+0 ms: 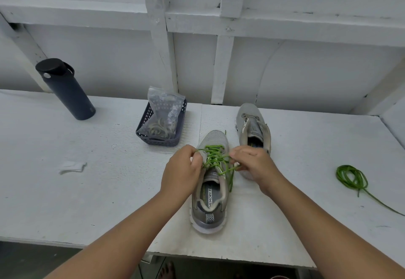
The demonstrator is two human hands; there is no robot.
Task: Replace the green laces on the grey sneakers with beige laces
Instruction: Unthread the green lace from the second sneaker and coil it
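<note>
Green lace (pixel 215 158) pinched by left hand (pixel 182 173) & right hand (pixel 254 163); near sneaker (pixel 209 191) unbraced, risk: dragged off table (pixel 87 180) if lace yanked.

The loose coiled green lace (pixel 352 177) runs off the right edge; the far grey mesh sneaker's (pixel 252 123) heel hides behind the right hand (pixel 254 162).

Both arms reach forward, left hand (pixel 182 170) and right hand (pixel 254 161) close together, fingers curled, pinching.
</note>
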